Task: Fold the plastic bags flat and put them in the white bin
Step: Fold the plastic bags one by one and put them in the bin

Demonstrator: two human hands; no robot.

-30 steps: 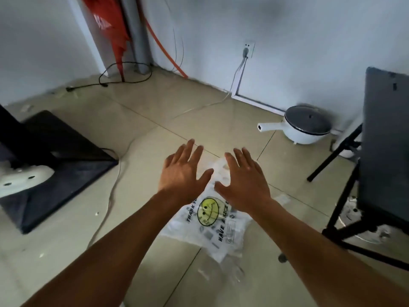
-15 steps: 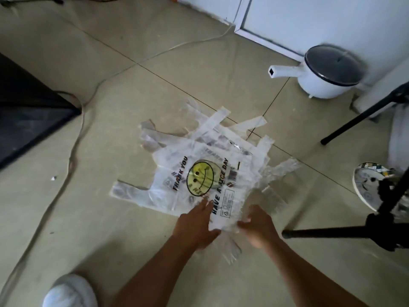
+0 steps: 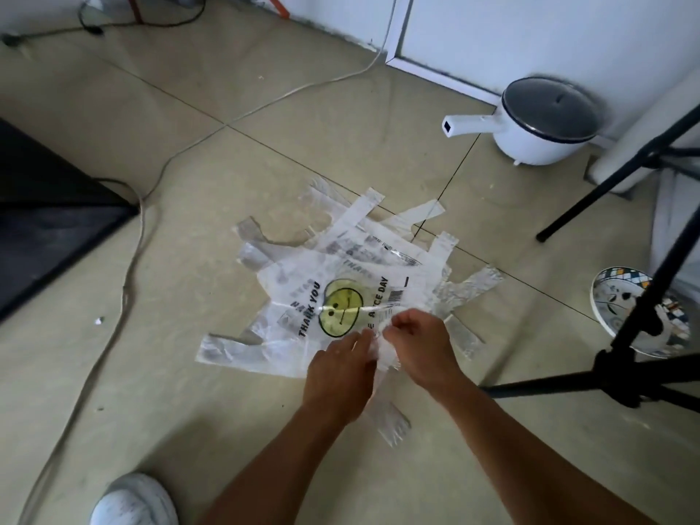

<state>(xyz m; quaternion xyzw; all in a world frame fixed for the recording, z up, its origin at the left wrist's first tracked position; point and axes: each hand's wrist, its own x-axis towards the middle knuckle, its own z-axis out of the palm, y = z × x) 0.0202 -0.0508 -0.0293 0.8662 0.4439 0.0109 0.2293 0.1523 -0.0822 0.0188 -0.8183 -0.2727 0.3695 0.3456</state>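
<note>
My left hand (image 3: 338, 373) and right hand (image 3: 416, 346) pinch the top bag's (image 3: 337, 297) near edge, starting its fold; next I must crease it flat.

Both your bare forearms reach in from the bottom edge, angled up and inward so the wrists converge. Your left hand (image 3: 339, 377) is back-up, fingers (image 3: 356, 341) curled down and forward, tips hidden. Your right hand (image 3: 418, 344) sits just beside it, slightly farther out, knuckles up, fingers (image 3: 397, 327) bent inward in a pinch on a bunched bit of the clear thin plastic bag (image 3: 325, 297). The left's grip can't be made out. Hands nearly touching.
</note>
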